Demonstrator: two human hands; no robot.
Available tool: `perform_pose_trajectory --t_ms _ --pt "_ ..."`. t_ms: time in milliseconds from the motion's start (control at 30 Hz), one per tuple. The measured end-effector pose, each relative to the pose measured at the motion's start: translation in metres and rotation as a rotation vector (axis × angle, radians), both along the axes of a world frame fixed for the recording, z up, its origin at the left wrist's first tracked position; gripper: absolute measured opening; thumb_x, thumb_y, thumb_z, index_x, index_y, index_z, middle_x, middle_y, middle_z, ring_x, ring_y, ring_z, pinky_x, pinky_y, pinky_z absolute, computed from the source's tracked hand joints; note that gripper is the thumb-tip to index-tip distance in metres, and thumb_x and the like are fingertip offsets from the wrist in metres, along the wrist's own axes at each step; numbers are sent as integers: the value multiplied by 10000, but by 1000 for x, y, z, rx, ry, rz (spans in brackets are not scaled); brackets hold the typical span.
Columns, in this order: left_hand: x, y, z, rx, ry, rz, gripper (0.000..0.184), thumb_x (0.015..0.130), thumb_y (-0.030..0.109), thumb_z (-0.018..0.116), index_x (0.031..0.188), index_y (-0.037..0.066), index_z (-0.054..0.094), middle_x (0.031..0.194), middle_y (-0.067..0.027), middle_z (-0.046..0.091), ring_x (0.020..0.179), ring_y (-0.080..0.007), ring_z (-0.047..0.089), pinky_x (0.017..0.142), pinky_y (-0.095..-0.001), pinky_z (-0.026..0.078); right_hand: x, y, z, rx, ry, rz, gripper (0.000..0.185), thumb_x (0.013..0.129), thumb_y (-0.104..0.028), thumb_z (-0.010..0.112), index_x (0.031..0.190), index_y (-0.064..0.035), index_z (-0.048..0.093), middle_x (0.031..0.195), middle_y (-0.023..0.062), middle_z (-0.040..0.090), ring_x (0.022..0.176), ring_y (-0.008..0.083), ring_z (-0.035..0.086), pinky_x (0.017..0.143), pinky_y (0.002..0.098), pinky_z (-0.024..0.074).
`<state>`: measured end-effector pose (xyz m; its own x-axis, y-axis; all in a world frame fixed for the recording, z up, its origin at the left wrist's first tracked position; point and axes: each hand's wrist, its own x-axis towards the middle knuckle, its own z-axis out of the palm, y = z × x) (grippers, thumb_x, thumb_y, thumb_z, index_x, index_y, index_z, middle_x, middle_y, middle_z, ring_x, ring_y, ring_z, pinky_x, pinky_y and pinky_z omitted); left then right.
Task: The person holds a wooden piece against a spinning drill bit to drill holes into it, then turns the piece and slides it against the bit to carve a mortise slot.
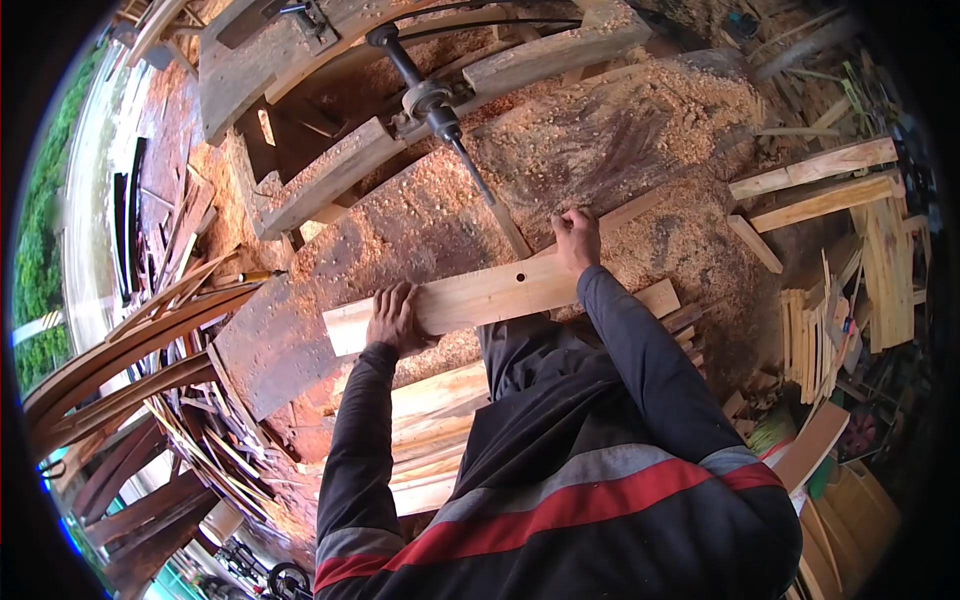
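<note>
- Rust-brown and dusty, the worktop (275, 345) spreads to the left of the board (465, 298) and beyond it, under a thick scatter of chips (690, 110).
- Beyond the board, a dark metal spindle (430, 103) slants down toward it, mounted by a rough timber frame (330, 178).
- Right of the board, pale beams (815, 168) lie near an upright bundle of thin slats (797, 345).
- Left of the board are long curved strips (150, 325), with daylight and greenery (40, 250) well past them.
- On the near side of the board, more planks (435, 415) are stacked beside the person's dark trousers (535, 350).
- The board itself lies crosswise in front of the body, slightly tilted, its right end higher in view; a round dark hole (521, 277) sits right of its middle.
- Left hand (393, 315): holding the board near its left end, back up, fingers close together over the top.
- Right hand (577, 240): at the board's right part, forearm angled inward, fingers curled; whether they grip it, I cannot tell.
</note>
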<state>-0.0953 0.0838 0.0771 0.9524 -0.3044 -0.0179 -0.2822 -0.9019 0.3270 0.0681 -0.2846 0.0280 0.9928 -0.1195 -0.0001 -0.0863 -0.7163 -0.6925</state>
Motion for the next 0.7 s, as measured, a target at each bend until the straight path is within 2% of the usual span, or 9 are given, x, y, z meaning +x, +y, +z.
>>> perform_pose_trajectory --t_ms 700 --pt "2 -3 10 18 4 1 1073 539 490 876 1437 81 455 1384 -205 501 1303 -424 458 1133 -576 348 1 -2 -5 -20 -21 25 276 911 -259 722 806 -25 618 876 132 569 932 335 555 850 458 454"
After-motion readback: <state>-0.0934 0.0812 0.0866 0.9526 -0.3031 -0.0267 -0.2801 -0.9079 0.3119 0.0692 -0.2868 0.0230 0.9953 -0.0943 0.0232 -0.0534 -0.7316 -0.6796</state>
